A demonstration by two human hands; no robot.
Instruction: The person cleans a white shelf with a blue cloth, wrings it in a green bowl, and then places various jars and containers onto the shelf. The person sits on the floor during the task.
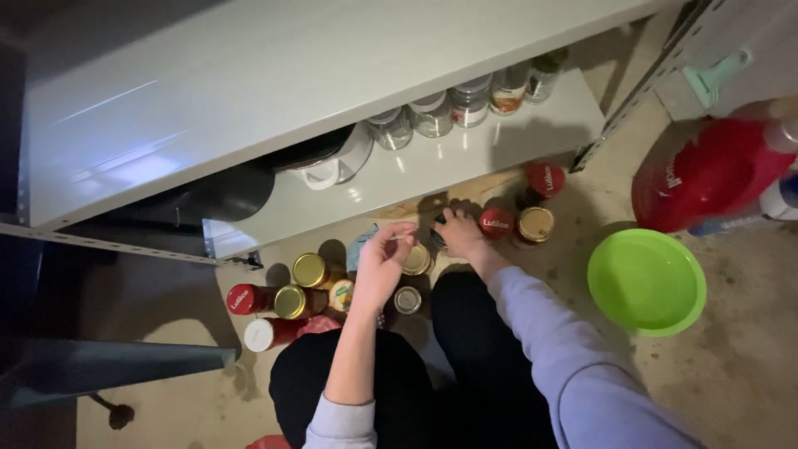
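The person is kneeling on the floor [748,374] before a low grey shelf [465,158], both hands out among jars standing upright, lids facing up. The left hand [381,264] is hovering with its palm turned sideways, its fingers [397,234] curling together and pinching a small pale thing too small to tell. Just below and right of those fingers a gold-lidded jar [416,260] is standing, its long axis vertical. The right hand [460,233] is reaching forward, its fingers [441,223] pressing down on a dark jar top [438,221]; how tightly they are closing, I cannot tell. Just right of those fingers a red-lidded jar [496,223] is standing, and beyond it another gold-lidded one [535,224]. Well to the right a green bowl [647,281] is sitting.
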